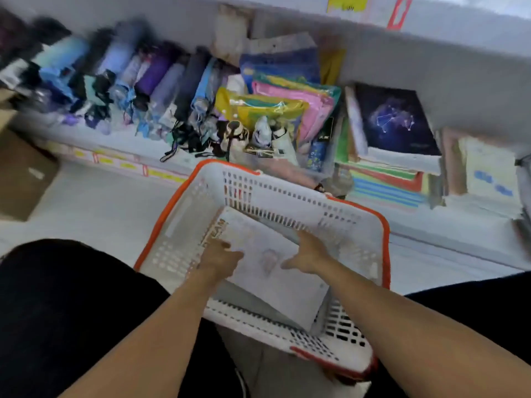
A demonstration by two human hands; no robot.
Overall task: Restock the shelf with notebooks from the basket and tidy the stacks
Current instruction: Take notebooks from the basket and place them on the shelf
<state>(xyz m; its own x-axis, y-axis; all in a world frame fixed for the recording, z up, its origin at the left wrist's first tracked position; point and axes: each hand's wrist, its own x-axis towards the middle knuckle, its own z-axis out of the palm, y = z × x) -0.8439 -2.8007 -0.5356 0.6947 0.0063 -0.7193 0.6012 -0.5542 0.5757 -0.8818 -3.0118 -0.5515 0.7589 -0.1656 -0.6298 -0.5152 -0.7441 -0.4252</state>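
Observation:
A white plastic basket (339, 208) with an orange rim sits on the floor between my knees. Inside it lies a stack of pale notebooks (275, 277), the top one white with a faint drawing. My left hand (219, 258) grips the stack's left edge, fingers curled over it. My right hand (309, 252) rests on the stack's far right edge, thumb spread across the cover. On the low shelf at right stands a pile of notebooks (385, 170), topped by a dark blue one with a constellation (395, 122). The picture is motion-blurred.
Rolled umbrellas (138, 79) fill the shelf's left part. Coloured plastic folders (287, 104) stand in the middle, with small items in front. More pale notebooks (488, 173) lie at far right. A brown cardboard box (23, 176) sits on the floor at left.

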